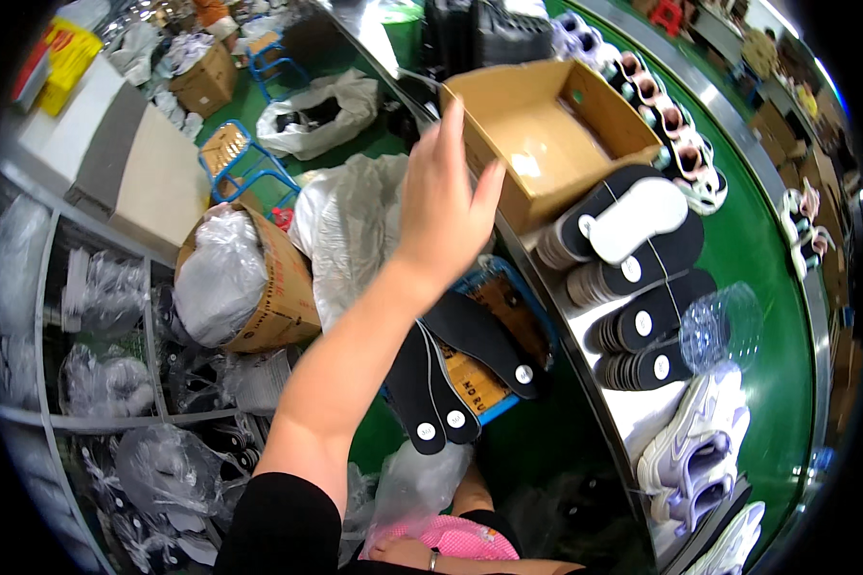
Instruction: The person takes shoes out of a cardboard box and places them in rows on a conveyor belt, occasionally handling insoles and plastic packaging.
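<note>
My left hand (448, 206) is raised at the left edge of an open cardboard box (507, 168), its fingers stretched out and its thumb apart. Whether it touches the box wall I cannot tell. Below that forearm, several black insoles (485, 345) with round white stickers lie over a blue-framed stool with a wooden seat (470, 380). Low in the picture, my right hand (400, 550) is by a pink checked cloth (465, 537) and a clear plastic bag (422, 484); its fingers are not clear enough to read.
On the metal bench edge, bundled stacks of black insoles (635, 331) stand beside a white insole (640, 218) and a clear plastic tub (721, 326). Sneakers (697, 450) line the green belt (781, 335). To the left are a carton of plastic bags (276, 283) and a shelf (158, 331).
</note>
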A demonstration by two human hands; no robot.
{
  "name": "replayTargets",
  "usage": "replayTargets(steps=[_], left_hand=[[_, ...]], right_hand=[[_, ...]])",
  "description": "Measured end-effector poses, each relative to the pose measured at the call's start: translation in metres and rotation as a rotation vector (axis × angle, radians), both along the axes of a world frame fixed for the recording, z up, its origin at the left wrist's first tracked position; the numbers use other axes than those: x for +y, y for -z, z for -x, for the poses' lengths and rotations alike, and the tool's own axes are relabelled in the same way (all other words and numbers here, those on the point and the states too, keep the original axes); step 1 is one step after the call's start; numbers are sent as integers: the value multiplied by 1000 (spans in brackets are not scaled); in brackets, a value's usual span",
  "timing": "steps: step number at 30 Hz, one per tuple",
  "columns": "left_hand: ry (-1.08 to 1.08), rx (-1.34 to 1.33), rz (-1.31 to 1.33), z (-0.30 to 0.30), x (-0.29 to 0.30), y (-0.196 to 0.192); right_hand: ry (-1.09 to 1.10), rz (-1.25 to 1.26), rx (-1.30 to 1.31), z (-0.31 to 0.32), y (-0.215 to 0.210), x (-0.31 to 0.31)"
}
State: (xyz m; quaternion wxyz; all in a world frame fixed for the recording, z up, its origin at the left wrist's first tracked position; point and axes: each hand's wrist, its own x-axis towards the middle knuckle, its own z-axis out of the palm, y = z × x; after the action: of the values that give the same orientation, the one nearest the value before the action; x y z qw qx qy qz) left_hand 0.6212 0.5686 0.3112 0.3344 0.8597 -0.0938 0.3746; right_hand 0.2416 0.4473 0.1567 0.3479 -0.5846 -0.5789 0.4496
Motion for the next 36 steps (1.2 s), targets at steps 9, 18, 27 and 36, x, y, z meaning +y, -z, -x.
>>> replayTargets(steps=[9,18,27,36], left_hand=[[-316,919,117,428,87,182],[-768,1582,52,554,99,268],[-1139,941,854,615,155,205],[-364,736,329,519,162,126]], right_hand=[[567,-389,-1,-30,-31,28],[427,-301,1064,-73,-69,116],[449,212,348,-66,-24,169],[-21,-164,-171,17,60,209]])
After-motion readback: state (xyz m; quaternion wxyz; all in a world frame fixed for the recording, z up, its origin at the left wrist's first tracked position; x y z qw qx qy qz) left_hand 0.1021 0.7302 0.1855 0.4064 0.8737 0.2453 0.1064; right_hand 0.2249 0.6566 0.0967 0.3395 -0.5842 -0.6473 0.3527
